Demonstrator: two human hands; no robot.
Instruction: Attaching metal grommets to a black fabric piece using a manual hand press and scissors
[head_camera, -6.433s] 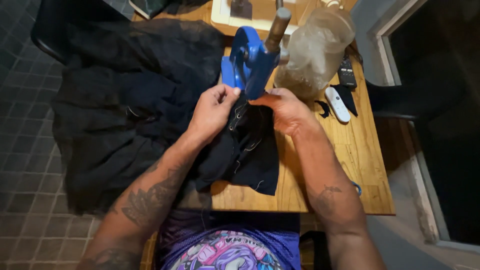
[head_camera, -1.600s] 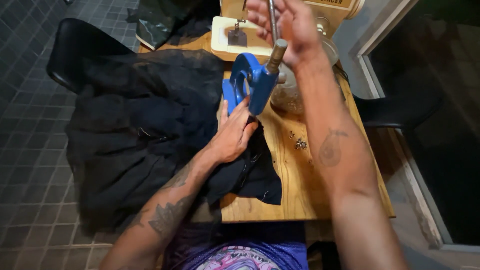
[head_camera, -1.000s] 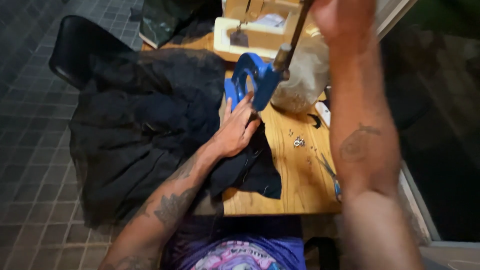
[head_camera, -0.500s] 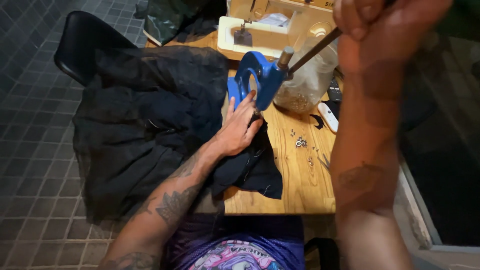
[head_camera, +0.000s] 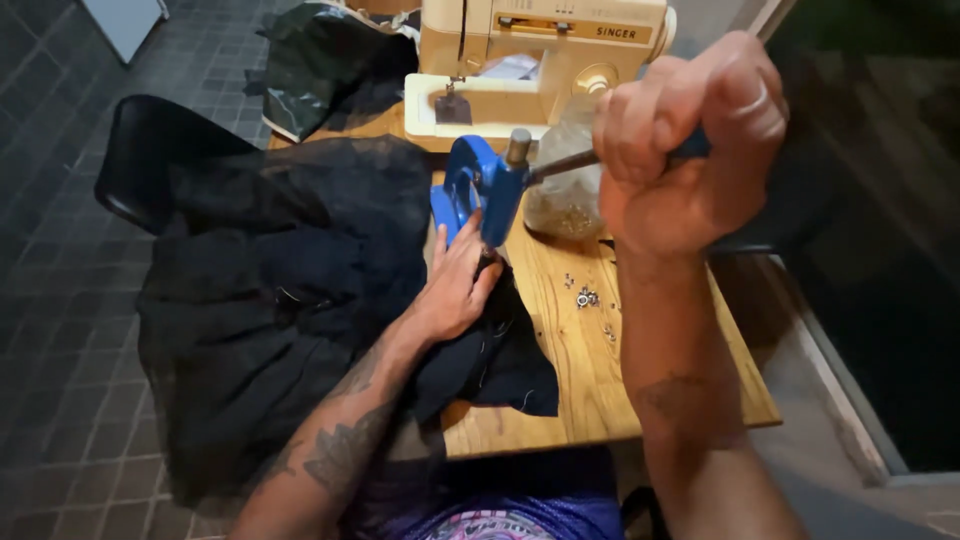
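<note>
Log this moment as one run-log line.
right hand: fist shut on press lever | left hand: flat on black fabric under blue hand press | loose eyelets on wooden table

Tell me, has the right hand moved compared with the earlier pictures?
Yes. The right hand left the black fabric beside the blue press, rose to the lever and now grips its end, pulled down toward the person, away from the sewing machine.

The right hand (head_camera: 690, 150) hides the end of the press lever (head_camera: 560, 165), and the left hand (head_camera: 455, 285) covers the black fabric (head_camera: 300, 300) under the blue press (head_camera: 480, 190). The small metal bits (head_camera: 587, 297) on the table (head_camera: 600, 390) are too small to identify. The far sewing machine (head_camera: 540, 60) is cut off by the top edge.
</note>
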